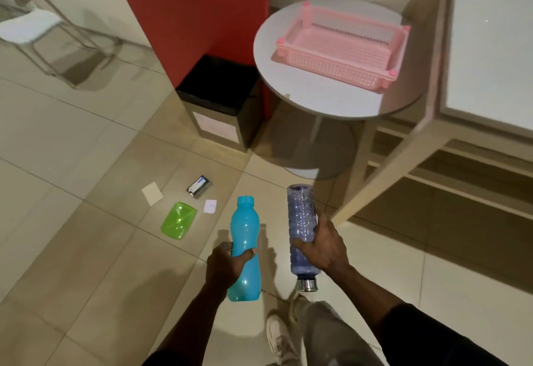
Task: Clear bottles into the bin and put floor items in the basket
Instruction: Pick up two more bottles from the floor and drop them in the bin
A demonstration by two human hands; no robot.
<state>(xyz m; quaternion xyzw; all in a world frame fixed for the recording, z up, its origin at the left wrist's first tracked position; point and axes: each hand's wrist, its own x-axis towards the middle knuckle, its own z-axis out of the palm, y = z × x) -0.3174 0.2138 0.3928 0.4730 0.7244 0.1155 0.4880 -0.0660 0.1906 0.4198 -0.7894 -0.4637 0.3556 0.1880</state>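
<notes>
Both hands are full: the left hand (227, 264) wraps the blue bottle (244, 247) at its waist, the right hand (323, 246) clasps the ribbed clear bottle (302, 230), steel cap down. Best carry both upward in frame and release directly over the black-lined bin (219, 97) at centre, one at a time.

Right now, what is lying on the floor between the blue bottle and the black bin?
Mostly bare beige tile in the head view. The small items lie left of that line: black packet, white slip, green plastic lid, between blue plastic bottle and black-lined bin.
</notes>
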